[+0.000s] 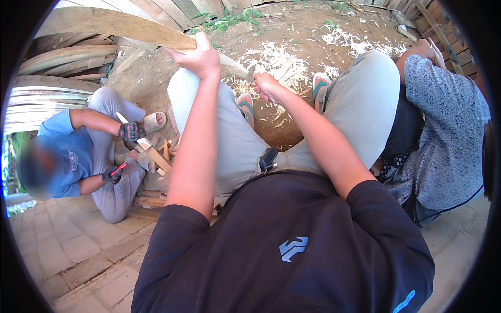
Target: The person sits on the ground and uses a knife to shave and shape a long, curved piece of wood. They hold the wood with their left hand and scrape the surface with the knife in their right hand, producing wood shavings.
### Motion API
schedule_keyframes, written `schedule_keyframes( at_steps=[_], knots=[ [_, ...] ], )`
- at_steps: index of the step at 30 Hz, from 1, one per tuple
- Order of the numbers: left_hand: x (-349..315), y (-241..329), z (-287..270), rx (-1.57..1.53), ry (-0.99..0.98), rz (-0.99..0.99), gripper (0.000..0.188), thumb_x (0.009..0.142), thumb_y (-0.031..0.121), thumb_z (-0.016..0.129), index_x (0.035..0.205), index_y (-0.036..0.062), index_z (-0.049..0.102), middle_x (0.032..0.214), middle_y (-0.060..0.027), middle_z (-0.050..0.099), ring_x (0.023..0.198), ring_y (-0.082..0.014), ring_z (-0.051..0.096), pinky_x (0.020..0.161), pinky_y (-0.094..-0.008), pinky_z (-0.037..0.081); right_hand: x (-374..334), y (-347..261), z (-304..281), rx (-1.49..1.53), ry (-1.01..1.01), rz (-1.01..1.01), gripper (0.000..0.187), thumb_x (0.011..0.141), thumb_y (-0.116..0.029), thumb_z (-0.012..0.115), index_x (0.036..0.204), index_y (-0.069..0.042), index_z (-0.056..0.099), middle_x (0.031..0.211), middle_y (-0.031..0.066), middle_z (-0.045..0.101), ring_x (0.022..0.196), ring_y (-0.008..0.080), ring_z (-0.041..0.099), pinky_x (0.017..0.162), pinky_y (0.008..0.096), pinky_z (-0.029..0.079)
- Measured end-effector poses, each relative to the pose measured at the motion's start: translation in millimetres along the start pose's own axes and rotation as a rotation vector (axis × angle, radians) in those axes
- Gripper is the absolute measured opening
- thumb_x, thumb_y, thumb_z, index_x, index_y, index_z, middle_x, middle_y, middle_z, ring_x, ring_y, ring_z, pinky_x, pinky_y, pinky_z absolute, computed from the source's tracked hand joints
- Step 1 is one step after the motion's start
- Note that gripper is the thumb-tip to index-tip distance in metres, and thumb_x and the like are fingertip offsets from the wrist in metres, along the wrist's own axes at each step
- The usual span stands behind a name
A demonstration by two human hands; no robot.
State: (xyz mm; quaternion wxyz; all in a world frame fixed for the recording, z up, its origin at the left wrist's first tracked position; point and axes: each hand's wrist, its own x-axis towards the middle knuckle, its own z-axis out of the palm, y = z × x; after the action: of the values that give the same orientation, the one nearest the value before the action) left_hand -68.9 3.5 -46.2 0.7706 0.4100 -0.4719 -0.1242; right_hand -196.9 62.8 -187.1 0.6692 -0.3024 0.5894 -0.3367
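My left hand (201, 58) is closed around the near end of a long, flat wooden plank (120, 25), which runs up to the far left. My right hand (267, 87) is wrapped round the grip of what looks like a knife. Its pale grey blade (235, 67) stretches from the right fist toward the plank's end by my left hand. The grip is mostly covered by my fingers. Whether the blade touches the wood is hard to see, since my left hand covers that spot. Both hands are in front of my knees.
Pale wood shavings (276, 62) cover the dirt beyond my feet. At left a seated person (62, 151) in dark gloves holds a red-handled tool near a wood block (154, 156). Another person (443, 104) sits close on my right. Curved boards (68, 57) are stacked far left.
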Motion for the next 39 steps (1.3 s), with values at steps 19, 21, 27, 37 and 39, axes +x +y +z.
schedule_keyframes(
  at_steps=[19, 21, 27, 37, 39],
  knots=[
    [5, -18, -3, 0.005, 0.002, -0.041, 0.07, 0.075, 0.005, 0.065, 0.137, -0.013, 0.04, 0.114, -0.0247, 0.06, 0.1, -0.0323, 0.061, 0.093, -0.04, 0.048, -33, 10, 4, -0.565, 0.105, -0.305, 0.053, 0.106, -0.03, 0.032, 0.079, 0.007, 0.06, 0.062, 0.0219, 0.057, 0.05, 0.0321, 0.061, 0.058, 0.0456, 0.052],
    [7, -17, -3, -0.001, -0.007, -0.034, 0.069, 0.075, 0.005, 0.065, 0.137, -0.0127, 0.041, 0.113, -0.0248, 0.06, 0.1, -0.0325, 0.061, 0.094, -0.0402, 0.047, -28, 12, 2, -0.604, 0.123, -0.317, 0.051, 0.105, -0.029, 0.032, 0.082, 0.007, 0.06, 0.064, 0.0225, 0.058, 0.049, 0.0323, 0.06, 0.06, 0.0451, 0.053],
    [13, -17, -9, 0.009, -0.022, -0.025, 0.068, 0.075, 0.005, 0.065, 0.136, -0.0127, 0.042, 0.117, -0.0256, 0.06, 0.103, -0.0335, 0.061, 0.096, -0.0408, 0.046, -31, -9, 5, -0.305, 0.002, -0.043, 0.044, 0.103, -0.035, 0.041, 0.082, 0.0, 0.057, 0.066, 0.0141, 0.057, 0.044, 0.025, 0.052, 0.042, 0.042, 0.043],
    [7, -13, -2, -0.058, 0.006, -0.035, 0.07, 0.078, 0.003, 0.064, 0.14, -0.0113, 0.036, 0.114, -0.0233, 0.06, 0.096, -0.0294, 0.062, 0.091, -0.0394, 0.049, -39, -7, 10, 0.23, -0.116, 0.157, 0.031, 0.105, -0.039, 0.038, 0.093, -0.012, 0.048, 0.063, -0.005, 0.043, 0.042, 0.0081, 0.032, 0.037, 0.0288, 0.029],
    [6, -10, -4, -0.074, -0.029, -0.07, 0.072, 0.079, 0.003, 0.064, 0.142, -0.0106, 0.033, 0.107, -0.0205, 0.061, 0.086, -0.0253, 0.063, 0.082, -0.0372, 0.052, -40, -5, 7, 0.373, -0.169, 0.214, 0.031, 0.106, -0.04, 0.036, 0.093, -0.013, 0.047, 0.064, -0.0066, 0.042, 0.044, 0.0066, 0.031, 0.038, 0.0274, 0.03]
  ],
)
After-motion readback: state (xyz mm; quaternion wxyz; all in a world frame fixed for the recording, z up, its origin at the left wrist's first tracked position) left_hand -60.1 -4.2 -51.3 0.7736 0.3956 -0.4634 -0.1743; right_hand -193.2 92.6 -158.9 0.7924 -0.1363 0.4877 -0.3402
